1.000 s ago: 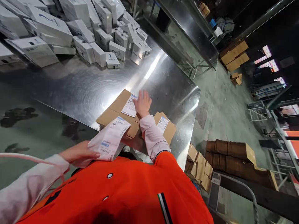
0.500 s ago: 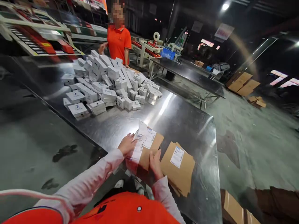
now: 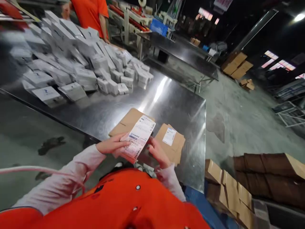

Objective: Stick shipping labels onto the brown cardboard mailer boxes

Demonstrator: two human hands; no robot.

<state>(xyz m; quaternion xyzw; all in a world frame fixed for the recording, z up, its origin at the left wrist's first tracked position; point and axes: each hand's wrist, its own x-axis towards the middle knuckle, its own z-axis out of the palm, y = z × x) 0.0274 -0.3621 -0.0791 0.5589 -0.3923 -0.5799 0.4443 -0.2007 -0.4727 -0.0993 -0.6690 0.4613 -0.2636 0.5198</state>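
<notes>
A strip of white printed shipping labels (image 3: 142, 132) is held up, tilted, over the table edge in front of my body. My left hand (image 3: 113, 144) grips its left side, thumb lying over the print. At the right edge of the strip, the curled fingers of my right hand (image 3: 159, 153) hold it, partly hidden behind the paper. Just beyond the strip, a flat brown cardboard piece (image 3: 126, 122) lies on the metal table. To the right, near my right hand, sits a stack of flat cardboard (image 3: 179, 147), with a white label (image 3: 169, 136) on its top piece.
A big heap of small white boxes (image 3: 81, 76) covers the left of the metal table (image 3: 188, 108). Behind it stands a person in an orange shirt (image 3: 91, 14). Brown cartons (image 3: 232, 187) stand on the floor at right. Another metal table (image 3: 183, 52) is farther back.
The label strip, earlier lying over the cardboard, is now lifted toward me. My right hand has moved from the cardboard's edge to the labels. The view has tilted down and turned right.
</notes>
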